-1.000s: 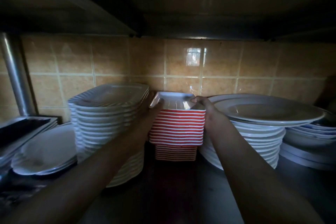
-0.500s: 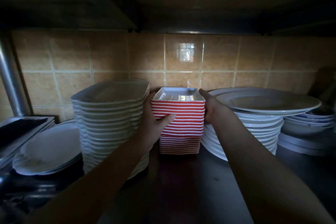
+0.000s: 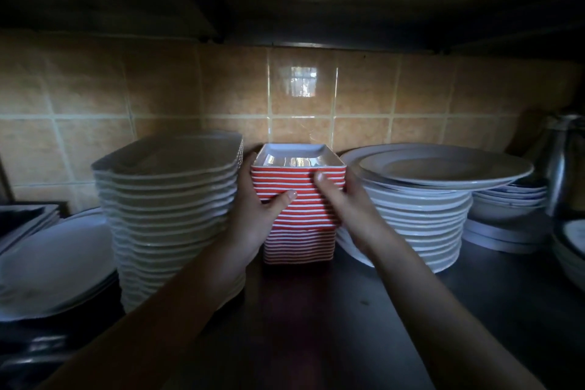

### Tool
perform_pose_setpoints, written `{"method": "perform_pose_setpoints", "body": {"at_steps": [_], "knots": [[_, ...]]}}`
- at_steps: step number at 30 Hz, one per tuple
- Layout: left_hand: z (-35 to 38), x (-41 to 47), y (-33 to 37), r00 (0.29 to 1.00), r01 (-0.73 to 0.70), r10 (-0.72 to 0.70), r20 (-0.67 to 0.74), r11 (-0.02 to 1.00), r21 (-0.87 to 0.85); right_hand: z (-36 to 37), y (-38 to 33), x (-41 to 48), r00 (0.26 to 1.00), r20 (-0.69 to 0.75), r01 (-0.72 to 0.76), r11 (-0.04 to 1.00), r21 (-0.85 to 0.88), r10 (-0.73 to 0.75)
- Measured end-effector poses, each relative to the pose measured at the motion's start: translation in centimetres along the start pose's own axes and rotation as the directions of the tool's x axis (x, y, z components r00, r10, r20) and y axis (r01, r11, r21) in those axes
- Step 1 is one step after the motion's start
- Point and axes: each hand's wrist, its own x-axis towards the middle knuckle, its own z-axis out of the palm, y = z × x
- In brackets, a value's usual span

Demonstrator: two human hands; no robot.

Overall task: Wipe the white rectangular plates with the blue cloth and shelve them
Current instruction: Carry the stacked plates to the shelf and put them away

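Note:
A tall stack of small rectangular plates (image 3: 297, 165), white inside with red outer rims, stands in the middle of a dark shelf against the tiled wall. My left hand (image 3: 259, 215) grips the stack's left side, its thumb across the front. On the stack's right side, my right hand (image 3: 342, 199) presses with its thumb on the upper rims. The upper part of the stack sits slightly offset from the lower part. No blue cloth is in view.
A high stack of white rectangular plates (image 3: 171, 199) stands close on the left, with oval white plates (image 3: 53, 260) beyond it. Round white plates (image 3: 421, 206) are piled close on the right, more dishes and a metal jug (image 3: 566, 168) further right. The shelf surface (image 3: 316, 310) lies in front.
My hands moved from the top plate's rim down onto the sides of the red-rimmed stack, and both thumbs now lie on its front. The view has moved closer.

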Motion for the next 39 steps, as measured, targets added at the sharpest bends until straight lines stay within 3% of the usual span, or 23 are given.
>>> {"method": "perform_pose_setpoints", "body": {"at_steps": [3, 7, 22, 39], "knots": [[0.1, -0.2, 0.0, 0.999, -0.036, 0.036, -0.016, 0.999, 0.022, 0.9, 2.2, -1.3, 0.980, -0.040, 0.191, 0.977, -0.098, -0.195], [0.6, -0.4, -0.3, 0.999, -0.013, 0.017, -0.045, 0.997, 0.076, 0.7, 3.2, -0.5, 0.967, -0.044, 0.241, 0.954, -0.178, -0.252], [1.9, 1.3, -3.6, 0.995, 0.072, -0.057, -0.087, 0.981, 0.179, -0.8, 6.0, 3.7, 0.988, -0.020, 0.139, 0.935, -0.327, -0.154], [2.0, 1.2, -5.3, 0.996, 0.038, -0.015, -0.085, 0.962, 0.271, -0.4, 7.8, 3.7, 0.939, -0.222, 0.158, 0.904, -0.397, -0.261]]}}
